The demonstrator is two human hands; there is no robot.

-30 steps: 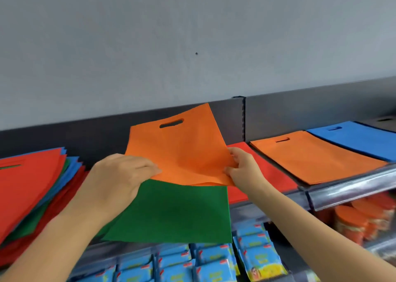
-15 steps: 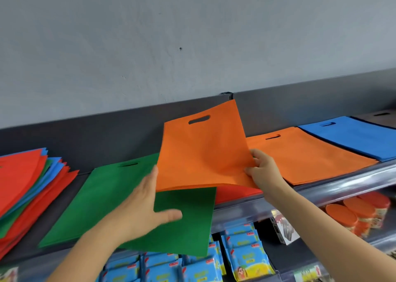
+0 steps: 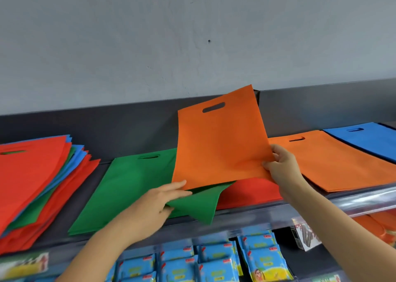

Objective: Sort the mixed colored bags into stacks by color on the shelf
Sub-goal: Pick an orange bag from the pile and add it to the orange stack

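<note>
**Above the shelf: one orange bag held up by its edge**

Over the middle of the dark grey shelf (image 3: 64,242), a flat orange non-woven fabric bag (image 3: 220,144) stands tilted. Its top edge, with a slot-shaped cut-out handle, leans toward the back panel. It is smooth, rectangular and uncreased.

The right hand (image 3: 282,166) pinches its lower right edge between thumb and fingers. The left hand (image 3: 156,200) grips the lifted, folded near corner of a flat green fabric bag (image 3: 128,185), and one stretched finger reaches the orange bag's lower edge.

A red bag (image 3: 252,191) lies flat beneath the orange bag. Further right lie a flat stack of orange bags (image 3: 334,164), then a blue bag (image 3: 368,140). At the far left sits a fanned pile of mixed red, blue and green bags (image 3: 32,179). Blue packets (image 3: 214,260) fill the rack below.
</note>
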